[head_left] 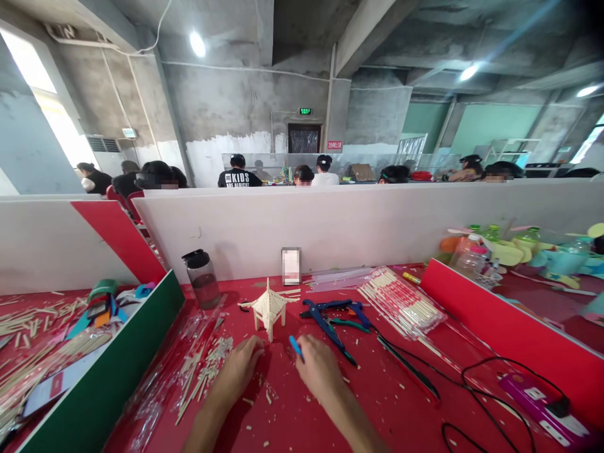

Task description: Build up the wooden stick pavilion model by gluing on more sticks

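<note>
A small pavilion-like model (268, 305) made of pale wooden sticks stands upright on the red tabletop, just beyond my hands. My left hand (243, 365) is closed in front of its left side, fingers curled; whatever they hold, if anything, is too small to make out. A slim blue pen-like tool (296, 346) sticks out of my right hand (317, 365), which is closed around it to the right of the model. Short stick offcuts (212, 365) lie in a loose pile left of my left hand.
A blue-handled cutter (330, 327) and a dark glue gun (353, 311) lie right of the model. Bundled sticks (401, 302), a black cable (472, 387) and a purple power strip (542, 409) lie farther right. A bottle (202, 280) and phone (291, 265) stand behind; partitions border the table.
</note>
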`<control>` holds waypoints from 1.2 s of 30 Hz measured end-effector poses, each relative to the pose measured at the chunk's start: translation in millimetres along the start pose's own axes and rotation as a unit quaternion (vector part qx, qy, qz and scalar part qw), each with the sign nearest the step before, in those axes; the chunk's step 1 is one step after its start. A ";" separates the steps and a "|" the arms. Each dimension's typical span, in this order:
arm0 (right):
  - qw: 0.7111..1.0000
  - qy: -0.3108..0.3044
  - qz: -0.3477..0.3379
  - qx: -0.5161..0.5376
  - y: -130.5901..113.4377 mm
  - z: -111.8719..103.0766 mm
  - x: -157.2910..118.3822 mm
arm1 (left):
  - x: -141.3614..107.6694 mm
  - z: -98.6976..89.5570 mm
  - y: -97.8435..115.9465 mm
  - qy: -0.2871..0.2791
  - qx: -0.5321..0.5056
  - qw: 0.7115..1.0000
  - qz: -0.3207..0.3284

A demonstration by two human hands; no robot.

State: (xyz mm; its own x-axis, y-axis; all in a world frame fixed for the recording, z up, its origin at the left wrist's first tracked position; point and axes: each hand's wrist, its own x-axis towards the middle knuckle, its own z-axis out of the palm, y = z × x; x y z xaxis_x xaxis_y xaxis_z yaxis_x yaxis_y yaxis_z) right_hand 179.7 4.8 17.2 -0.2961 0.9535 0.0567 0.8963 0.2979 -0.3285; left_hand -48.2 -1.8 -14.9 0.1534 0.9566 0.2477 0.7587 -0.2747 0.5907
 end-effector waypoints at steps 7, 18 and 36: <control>0.997 0.003 0.063 -0.048 51.3 -7.4 -23.1 | 0.1 -3.7 -0.6 -0.002 0.009 1.000 -0.004; 0.996 -0.008 0.079 -0.052 102.7 -28.9 -63.0 | -1.2 -7.3 -4.1 0.003 0.025 1.000 -0.003; 0.994 -0.092 -0.051 0.027 -98.6 37.0 -13.7 | -5.2 -39.2 -31.8 0.078 0.061 0.995 -0.005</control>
State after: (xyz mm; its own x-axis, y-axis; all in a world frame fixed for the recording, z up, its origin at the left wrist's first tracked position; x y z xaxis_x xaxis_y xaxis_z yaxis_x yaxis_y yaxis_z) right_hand 83.1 -39.4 13.9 -0.4448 0.8921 -0.0800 0.8408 0.3851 -0.3805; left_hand -98.0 -1.9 -4.8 0.0524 0.9298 0.3643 0.8326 -0.2421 0.4981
